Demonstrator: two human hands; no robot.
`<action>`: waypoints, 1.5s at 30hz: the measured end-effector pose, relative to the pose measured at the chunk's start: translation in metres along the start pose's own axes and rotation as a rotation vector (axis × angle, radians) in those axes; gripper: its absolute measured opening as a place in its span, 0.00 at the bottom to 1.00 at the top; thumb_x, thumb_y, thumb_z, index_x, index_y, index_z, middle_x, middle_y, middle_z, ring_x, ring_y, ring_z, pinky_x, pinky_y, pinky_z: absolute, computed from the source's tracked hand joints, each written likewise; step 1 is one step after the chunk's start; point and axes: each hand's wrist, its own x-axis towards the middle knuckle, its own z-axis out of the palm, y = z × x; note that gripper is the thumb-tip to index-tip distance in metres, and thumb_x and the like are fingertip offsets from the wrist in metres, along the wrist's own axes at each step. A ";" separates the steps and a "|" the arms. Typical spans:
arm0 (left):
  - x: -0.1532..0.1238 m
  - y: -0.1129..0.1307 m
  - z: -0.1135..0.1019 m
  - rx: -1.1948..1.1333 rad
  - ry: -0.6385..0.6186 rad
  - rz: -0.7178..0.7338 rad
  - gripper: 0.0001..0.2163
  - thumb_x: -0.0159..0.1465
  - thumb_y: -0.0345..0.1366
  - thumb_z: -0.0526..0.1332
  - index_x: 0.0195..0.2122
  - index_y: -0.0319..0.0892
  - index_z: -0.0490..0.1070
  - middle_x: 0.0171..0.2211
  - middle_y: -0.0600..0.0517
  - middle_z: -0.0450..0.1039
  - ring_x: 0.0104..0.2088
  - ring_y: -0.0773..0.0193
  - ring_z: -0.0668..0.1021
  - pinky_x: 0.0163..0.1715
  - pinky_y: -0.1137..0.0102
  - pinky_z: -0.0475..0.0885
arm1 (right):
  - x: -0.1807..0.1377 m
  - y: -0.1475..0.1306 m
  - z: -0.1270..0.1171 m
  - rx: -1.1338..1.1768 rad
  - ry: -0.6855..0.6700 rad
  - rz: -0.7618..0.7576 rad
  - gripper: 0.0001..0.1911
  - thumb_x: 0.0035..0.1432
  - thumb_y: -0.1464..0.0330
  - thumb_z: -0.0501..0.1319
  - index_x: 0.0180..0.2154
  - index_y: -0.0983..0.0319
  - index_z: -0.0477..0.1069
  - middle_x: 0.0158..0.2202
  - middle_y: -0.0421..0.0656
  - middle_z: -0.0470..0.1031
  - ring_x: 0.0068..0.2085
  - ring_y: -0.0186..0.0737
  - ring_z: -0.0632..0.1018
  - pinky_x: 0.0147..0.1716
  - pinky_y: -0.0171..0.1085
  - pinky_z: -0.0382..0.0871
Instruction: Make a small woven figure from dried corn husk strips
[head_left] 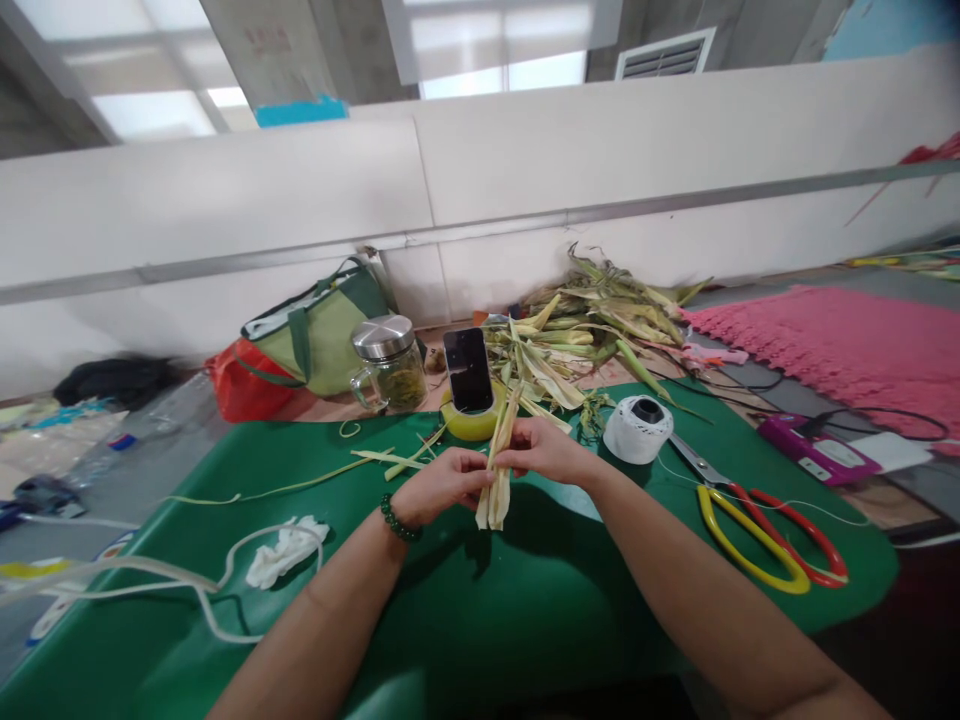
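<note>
Now, left hand (pixel 439 485): fingers closed, pinching the husk bundle (pixel 495 480) from its left side.
Right hand (pixel 544 450): pinching the same bundle near its middle.
Bundle's place: held upright, slightly tilted, over the green surface (pixel 480 610), nearer the far edge.
Far edge: phone (pixel 467 368) propped in a tape roll (pixel 469 422), glass jar (pixel 386 362), husk pile (pixel 592 320).
Right edge: thread spool (pixel 637 428), scissors (pixel 757 535).

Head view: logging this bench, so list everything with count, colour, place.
husk bundle: one, pale, in both hands
husk pile: one, green-yellow, by wall
phone: one, black, on tape
tape: one, yellow, under phone
jar: one, clear, left of phone
bag: one, green, behind jar
spool: one, white, right of hands
scissors: one, yellow-red, far right
cover: one, green, under hands
rug: one, pink, far right
left hand: one, bare, gripping bundle
right hand: one, bare, gripping bundle
</note>
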 end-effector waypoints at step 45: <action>0.005 -0.004 -0.003 0.096 0.034 0.078 0.13 0.52 0.41 0.66 0.34 0.36 0.75 0.24 0.53 0.73 0.23 0.69 0.73 0.24 0.75 0.67 | -0.004 0.000 -0.004 -0.250 -0.028 -0.089 0.04 0.49 0.72 0.60 0.29 0.66 0.72 0.24 0.38 0.69 0.25 0.31 0.67 0.24 0.30 0.59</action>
